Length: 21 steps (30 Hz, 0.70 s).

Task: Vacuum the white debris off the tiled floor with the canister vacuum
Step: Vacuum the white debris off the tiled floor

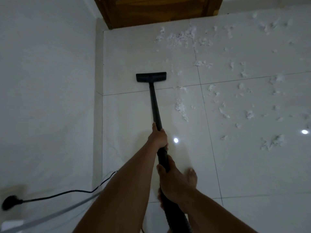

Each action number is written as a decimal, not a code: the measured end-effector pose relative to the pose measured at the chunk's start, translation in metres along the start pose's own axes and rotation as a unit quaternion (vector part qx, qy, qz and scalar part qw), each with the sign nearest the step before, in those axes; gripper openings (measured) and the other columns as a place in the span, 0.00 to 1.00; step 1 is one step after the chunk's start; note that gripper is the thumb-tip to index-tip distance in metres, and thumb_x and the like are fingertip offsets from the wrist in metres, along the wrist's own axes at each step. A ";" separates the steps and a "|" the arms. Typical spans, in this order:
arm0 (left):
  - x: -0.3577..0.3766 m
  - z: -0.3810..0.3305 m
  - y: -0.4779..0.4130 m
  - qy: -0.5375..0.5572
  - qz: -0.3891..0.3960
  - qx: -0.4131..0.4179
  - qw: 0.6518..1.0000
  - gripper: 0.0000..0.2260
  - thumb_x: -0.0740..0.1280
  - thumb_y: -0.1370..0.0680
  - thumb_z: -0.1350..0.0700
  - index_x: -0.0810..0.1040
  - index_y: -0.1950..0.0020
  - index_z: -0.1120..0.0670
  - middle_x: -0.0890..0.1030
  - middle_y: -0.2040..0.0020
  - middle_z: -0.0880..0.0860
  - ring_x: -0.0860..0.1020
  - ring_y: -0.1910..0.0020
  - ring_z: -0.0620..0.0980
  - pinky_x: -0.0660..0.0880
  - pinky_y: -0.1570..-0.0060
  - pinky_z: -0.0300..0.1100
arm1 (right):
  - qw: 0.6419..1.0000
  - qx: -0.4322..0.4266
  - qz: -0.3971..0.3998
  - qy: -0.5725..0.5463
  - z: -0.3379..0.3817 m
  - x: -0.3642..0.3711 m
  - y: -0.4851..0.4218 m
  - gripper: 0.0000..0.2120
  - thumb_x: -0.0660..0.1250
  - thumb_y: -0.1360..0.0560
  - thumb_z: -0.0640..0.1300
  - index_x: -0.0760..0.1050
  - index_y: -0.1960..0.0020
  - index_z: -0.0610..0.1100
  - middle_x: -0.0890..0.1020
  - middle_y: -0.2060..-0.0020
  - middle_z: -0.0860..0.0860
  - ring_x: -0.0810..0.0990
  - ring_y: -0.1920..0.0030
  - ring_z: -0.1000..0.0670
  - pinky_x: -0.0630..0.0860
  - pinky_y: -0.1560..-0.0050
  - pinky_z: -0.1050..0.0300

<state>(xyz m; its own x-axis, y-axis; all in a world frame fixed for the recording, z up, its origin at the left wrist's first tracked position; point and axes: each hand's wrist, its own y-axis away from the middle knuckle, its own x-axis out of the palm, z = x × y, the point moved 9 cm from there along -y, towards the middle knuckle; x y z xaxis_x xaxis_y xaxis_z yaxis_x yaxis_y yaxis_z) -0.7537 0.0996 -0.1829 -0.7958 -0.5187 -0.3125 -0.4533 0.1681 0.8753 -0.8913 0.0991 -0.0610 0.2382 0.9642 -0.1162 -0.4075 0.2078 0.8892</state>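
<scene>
A black vacuum wand [154, 105] runs away from me to a flat black floor head [151, 77] that lies on the white tiled floor [131, 111]. My left hand [158, 137] grips the wand midway. Nearer to me, my right hand [170, 179] grips the thicker handle end where the hose starts. White fluffy debris [180, 106] lies just right of the wand. More white debris [183, 37] is scattered over the tiles to the right and far side of the head. The canister itself is out of view.
A white wall [47, 81] stands close on the left. A wooden door [158, 10] closes the far end. A black power cord [67, 193] runs from a plug in a wall socket [10, 201] at lower left. A bare foot [191, 178] stands beside the wand.
</scene>
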 end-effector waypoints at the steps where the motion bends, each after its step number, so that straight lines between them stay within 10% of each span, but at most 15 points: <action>1: -0.002 -0.004 -0.006 -0.003 -0.002 0.003 1.000 0.28 0.50 0.13 0.48 0.38 0.18 0.40 0.80 0.60 0.59 0.77 0.72 0.49 0.76 0.70 0.42 | 1.000 -0.006 0.002 -0.002 0.008 -0.003 -0.001 0.25 0.53 0.13 0.52 0.50 0.18 0.61 0.76 0.61 0.50 0.78 0.72 0.54 0.75 0.74 0.67; 6: -0.014 -0.022 -0.039 -0.003 -0.015 0.006 1.000 0.28 0.51 0.13 0.48 0.38 0.18 0.40 0.81 0.58 0.59 0.78 0.72 0.49 0.74 0.74 0.41 | 0.999 0.000 0.036 0.014 0.041 -0.019 -0.015 0.25 0.49 0.11 0.49 0.47 0.16 0.52 0.75 0.31 0.45 0.77 0.33 0.47 0.62 0.79 0.80; 12: -0.026 -0.065 -0.075 0.023 -0.021 0.004 1.000 0.28 0.51 0.13 0.48 0.39 0.18 0.38 0.81 0.62 0.58 0.77 0.74 0.49 0.74 0.76 0.40 | 0.999 -0.009 0.024 0.029 0.062 -0.031 -0.073 0.26 0.51 0.13 0.54 0.46 0.17 0.61 0.76 0.63 0.52 0.76 0.70 0.58 0.66 0.80 0.74; 21: -0.044 -0.127 -0.117 0.025 -0.042 0.008 0.999 0.28 0.52 0.13 0.48 0.40 0.18 0.38 0.81 0.60 0.58 0.78 0.74 0.49 0.74 0.77 0.39 | 0.998 -0.023 0.022 -0.058 0.100 -0.062 -0.131 0.25 0.53 0.13 0.54 0.50 0.19 0.63 0.81 0.59 0.46 0.80 0.70 0.52 0.74 0.75 0.64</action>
<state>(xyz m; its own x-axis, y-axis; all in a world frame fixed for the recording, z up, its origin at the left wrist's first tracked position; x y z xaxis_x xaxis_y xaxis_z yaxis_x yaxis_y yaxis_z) -0.6147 -0.0042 -0.2247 -0.7337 -0.5728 -0.3655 -0.5240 0.1346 0.8410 -0.7651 -0.0040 -0.1260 0.3188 0.9476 -0.0219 -0.4594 0.1747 0.8709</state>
